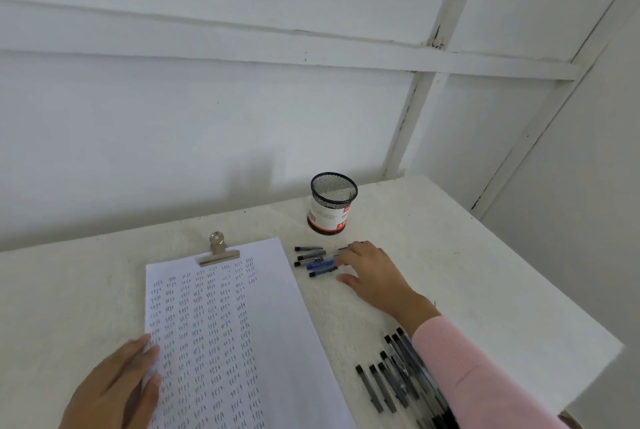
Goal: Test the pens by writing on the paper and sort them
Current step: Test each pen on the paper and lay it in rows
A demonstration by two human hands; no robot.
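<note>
My left hand (114, 390) lies flat on the paper (235, 324). At 1 o'clock my right hand (372, 276) touches pens (313, 262); I cannot tell its grip.

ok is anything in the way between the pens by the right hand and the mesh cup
Nothing visible: only bare table lies between the small pen group and the open-topped mesh cup. The right hand touches those pens.

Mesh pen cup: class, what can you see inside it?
Nothing sticks out above the rim of the mesh pen cup; through the opening only its far mesh wall shows. Its bottom is hidden behind the white and red label.
</note>
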